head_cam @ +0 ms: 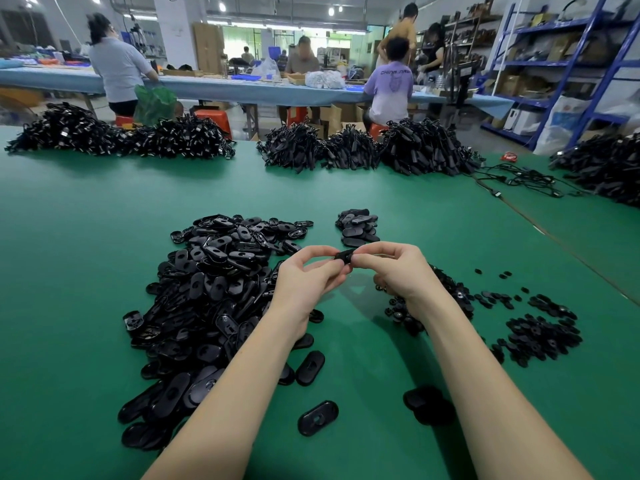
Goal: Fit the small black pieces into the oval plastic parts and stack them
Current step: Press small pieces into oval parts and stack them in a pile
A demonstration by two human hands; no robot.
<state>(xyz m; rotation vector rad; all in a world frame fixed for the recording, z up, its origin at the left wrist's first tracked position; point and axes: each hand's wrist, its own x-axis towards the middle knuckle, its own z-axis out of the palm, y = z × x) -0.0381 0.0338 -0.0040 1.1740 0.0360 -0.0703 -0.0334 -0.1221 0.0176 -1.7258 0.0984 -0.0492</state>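
Head view, left hand & right hand both pinching one glossy black oval part, above green table

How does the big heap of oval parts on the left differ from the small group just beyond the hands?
The big heap is sprawling and jumbled, with parts lying at all angles; the small group is compact. The heap spreads from mid-table nearly to the near edge beside the left forearm; the group sits farther back, just past the hands. Both hold black oval plastic parts and rest on the green table.
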